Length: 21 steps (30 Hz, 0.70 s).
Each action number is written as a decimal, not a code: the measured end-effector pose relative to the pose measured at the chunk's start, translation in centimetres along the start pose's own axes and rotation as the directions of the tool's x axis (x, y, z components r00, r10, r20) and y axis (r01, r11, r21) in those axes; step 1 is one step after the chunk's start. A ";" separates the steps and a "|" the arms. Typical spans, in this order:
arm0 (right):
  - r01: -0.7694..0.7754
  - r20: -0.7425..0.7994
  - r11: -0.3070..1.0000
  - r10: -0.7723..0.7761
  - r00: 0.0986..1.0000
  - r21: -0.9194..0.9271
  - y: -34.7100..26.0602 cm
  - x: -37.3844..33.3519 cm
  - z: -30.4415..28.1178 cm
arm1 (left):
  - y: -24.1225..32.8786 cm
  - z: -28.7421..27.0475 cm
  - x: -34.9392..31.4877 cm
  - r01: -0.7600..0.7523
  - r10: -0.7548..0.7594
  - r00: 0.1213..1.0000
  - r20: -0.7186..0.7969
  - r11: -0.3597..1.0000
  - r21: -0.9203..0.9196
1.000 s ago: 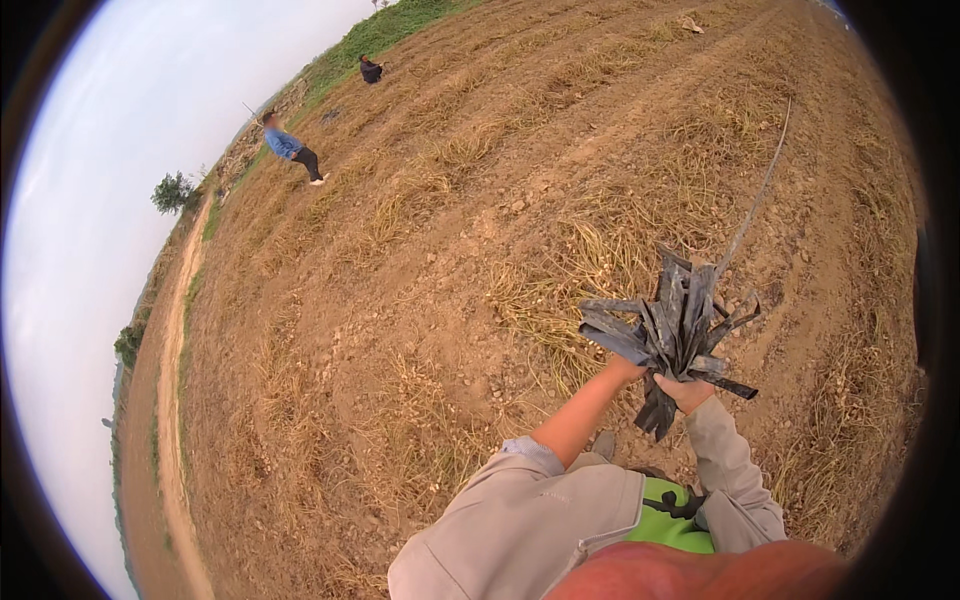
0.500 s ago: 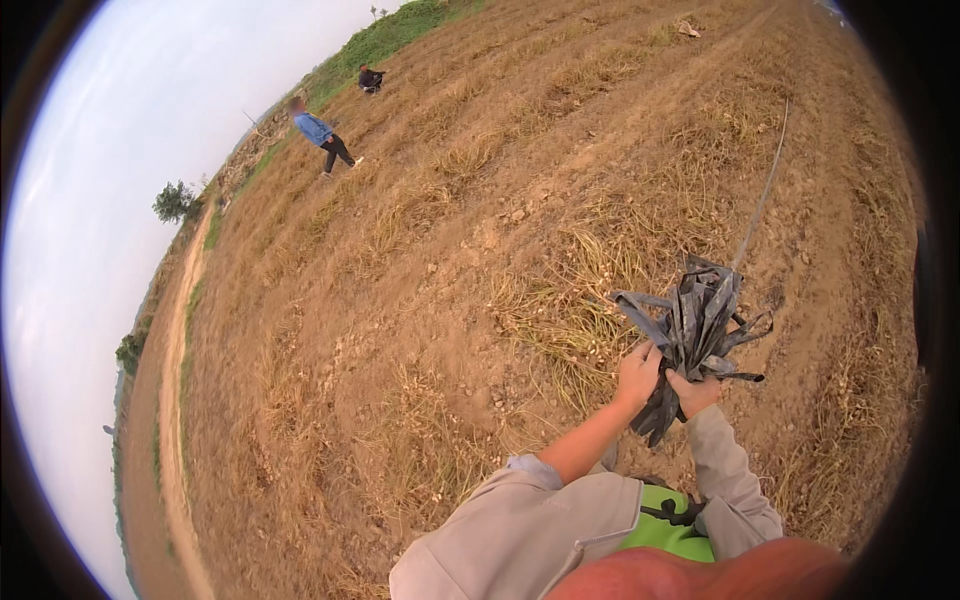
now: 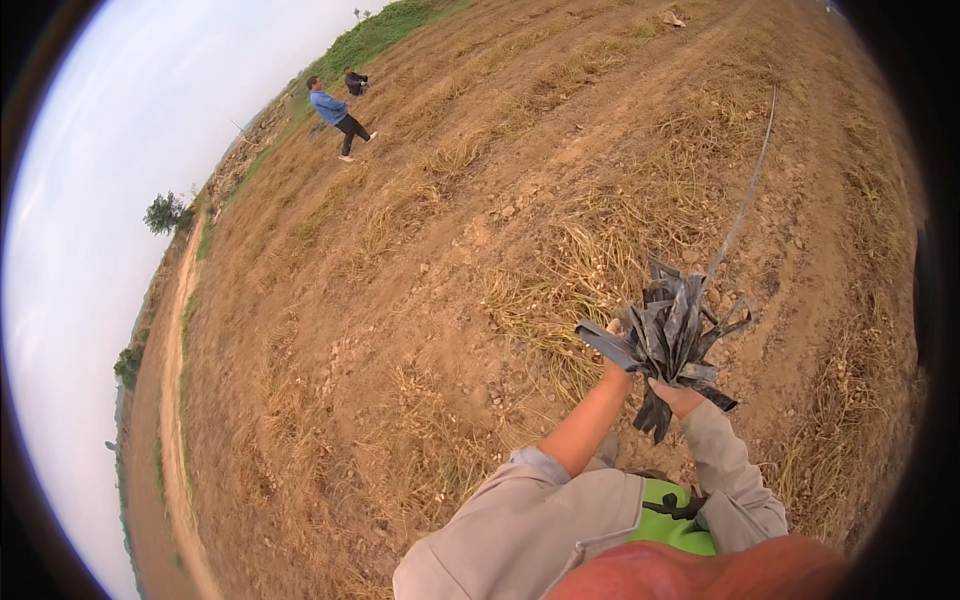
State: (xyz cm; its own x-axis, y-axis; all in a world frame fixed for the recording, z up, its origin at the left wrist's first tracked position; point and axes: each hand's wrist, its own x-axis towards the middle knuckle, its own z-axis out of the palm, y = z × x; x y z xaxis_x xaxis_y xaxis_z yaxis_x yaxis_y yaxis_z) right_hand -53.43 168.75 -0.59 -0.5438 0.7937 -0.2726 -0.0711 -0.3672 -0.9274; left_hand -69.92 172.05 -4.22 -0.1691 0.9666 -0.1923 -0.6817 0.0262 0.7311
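I see a dry field (image 3: 420, 330) of brown soil and flattened straw filling most of the view, with open ground on every side of the hands. A dirt track (image 3: 160, 420) runs along the field's left edge, and a green bank (image 3: 385, 30) borders its far end. Both forearms rise from the lower edge and meet right of centre, in front of the body. The left arm is bare from the rolled beige sleeve (image 3: 540, 470) upward and angled up to the right; the right arm is sleeved and bent at the elbow. The left hand (image 3: 618, 368) is closed around a bundle of flat grey tape (image 3: 668, 335), gripping it at its left side. The right hand (image 3: 678, 398) is closed on the same bundle from below. The bundle is folded into many loops that fan upward. One strand of tape (image 3: 748, 190) leads from the bundle across the soil toward the far right. Two people (image 3: 335, 110) stand well apart from me at the far end of the field. I see no containers.
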 end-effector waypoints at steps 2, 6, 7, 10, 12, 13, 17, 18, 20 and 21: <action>0.137 0.015 0.988 -0.136 0.991 -0.074 -0.1 0.0 0.0 | -0.4 -0.2 0.3 -0.215 0.215 0.977 0.013 0.972 0.090; 0.044 -0.039 0.999 -0.043 0.998 0.025 0.2 0.1 -0.3 | -0.2 -0.5 0.7 -0.244 0.157 0.934 0.320 0.936 0.254; 0.057 -0.046 0.996 -0.054 0.997 0.065 0.4 0.0 -0.3 | 0.2 -0.5 0.7 -0.317 0.202 0.912 0.357 0.899 0.302; 0.057 0.001 0.998 -0.057 0.998 0.020 0.7 0.1 -0.7 | 2.2 0.3 1.4 -0.344 0.157 0.903 0.401 0.824 0.451; 0.073 0.027 0.997 -0.072 0.997 -0.026 0.8 0.1 -0.9 | 4.3 0.9 1.7 -0.105 -0.053 0.904 0.424 0.934 0.341; 0.078 0.033 0.996 -0.077 0.996 -0.042 0.8 0.1 -1.0 | 5.3 1.0 1.1 0.030 -0.161 0.873 0.460 0.960 0.279; 0.085 0.052 0.992 -0.080 0.995 -0.094 0.4 0.3 -1.4 | 6.1 1.4 -1.2 0.311 -0.327 0.860 0.391 0.945 0.106; 0.082 0.056 0.992 -0.077 0.995 -0.100 0.3 0.3 -1.5 | 5.4 1.5 -1.4 0.289 -0.332 0.872 0.360 0.942 0.168; 0.078 0.062 0.991 -0.072 0.996 -0.113 0.4 0.4 -1.8 | 3.5 1.1 -1.3 0.225 -0.323 0.892 0.317 0.924 0.309; 0.079 0.065 0.990 -0.071 0.995 -0.121 0.7 0.5 -1.9 | 2.4 0.7 -1.1 0.182 -0.310 0.900 0.305 0.905 0.384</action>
State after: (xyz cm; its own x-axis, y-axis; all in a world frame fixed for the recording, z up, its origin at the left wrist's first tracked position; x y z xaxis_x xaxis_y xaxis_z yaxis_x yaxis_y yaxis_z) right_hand -52.12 169.84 -1.86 -0.5905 0.7847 -0.1886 -0.0122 -0.2424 -0.9701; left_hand -70.87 171.26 -1.79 0.2768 0.9399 -0.2001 -0.3749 0.2973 0.8781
